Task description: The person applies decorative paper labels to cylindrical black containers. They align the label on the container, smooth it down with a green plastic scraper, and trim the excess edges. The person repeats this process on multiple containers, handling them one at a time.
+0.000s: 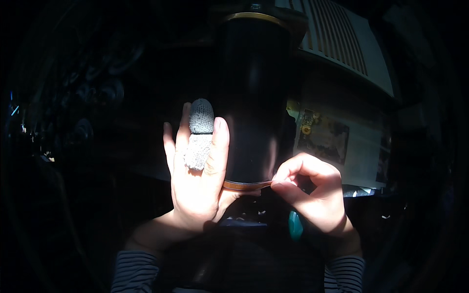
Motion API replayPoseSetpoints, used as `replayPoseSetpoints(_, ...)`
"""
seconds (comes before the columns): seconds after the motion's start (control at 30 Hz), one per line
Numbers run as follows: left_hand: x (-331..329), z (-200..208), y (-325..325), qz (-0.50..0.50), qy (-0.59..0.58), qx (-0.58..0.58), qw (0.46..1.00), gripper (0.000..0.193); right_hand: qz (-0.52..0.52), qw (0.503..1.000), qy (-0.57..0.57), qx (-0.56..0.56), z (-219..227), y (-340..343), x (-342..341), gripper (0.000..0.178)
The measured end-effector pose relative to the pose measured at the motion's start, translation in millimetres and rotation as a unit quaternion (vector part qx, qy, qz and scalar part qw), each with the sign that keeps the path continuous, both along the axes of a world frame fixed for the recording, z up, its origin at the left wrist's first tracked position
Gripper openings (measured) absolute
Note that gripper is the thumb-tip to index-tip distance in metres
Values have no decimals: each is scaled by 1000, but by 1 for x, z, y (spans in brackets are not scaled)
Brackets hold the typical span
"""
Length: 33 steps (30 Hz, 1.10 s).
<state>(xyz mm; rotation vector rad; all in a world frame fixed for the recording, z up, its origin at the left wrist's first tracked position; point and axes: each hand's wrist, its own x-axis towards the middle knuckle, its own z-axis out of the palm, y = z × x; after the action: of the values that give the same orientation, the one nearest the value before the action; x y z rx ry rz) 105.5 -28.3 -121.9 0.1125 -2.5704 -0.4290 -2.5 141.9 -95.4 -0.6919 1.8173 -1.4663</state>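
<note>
A black cylinder (251, 102) with a smooth, faintly shiny surface stands upright in the picture before me. Along its near edge runs a narrow brown strip (240, 186), perhaps leather. My right hand (320, 195) pinches the right end of this strip between thumb and forefinger. On the left, my left hand (198, 180) lies with fingers stretched and apart beside the cylinder, its thumb reaching right just below the strip. A grey knitted finger cover (200, 117) with a dark band sits on one finger of that hand.
Behind the cylinder's far end is a brass-coloured rim (254, 17). A pale panel with brown stripes (337, 36) lies at the far right. Nearer is a pale sheet with a dark picture (325, 144). A green object (295, 225) shows below my right hand. Deep shadow hides the surroundings.
</note>
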Motion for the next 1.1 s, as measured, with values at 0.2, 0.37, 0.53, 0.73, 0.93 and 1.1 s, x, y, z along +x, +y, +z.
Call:
replayPoseSetpoints(0.2,47,-18,-1,9,-7,38,999,47,8,998,60,-21,1,-12,8,8)
replayPoseSetpoints(0.37,43,-17,23,97,53,15,994,57,46,995,77,-45,-4,-13,4,5)
replayPoseSetpoints(0.53,26,-9,20,-32,73,-50,996,55,7,998,51,-37,-4,-6,4,6)
replayPoseSetpoints(0.73,4,20,-13,-157,-106,350,917,82,-29,921,332,-203,-32,22,7,13)
replayPoseSetpoints(0.93,-22,27,16,-140,-109,381,907,98,-39,818,558,-136,-58,43,13,30)
replayPoseSetpoints(1.1,-24,40,23,-86,-162,292,939,100,42,815,571,-84,-42,56,5,27)
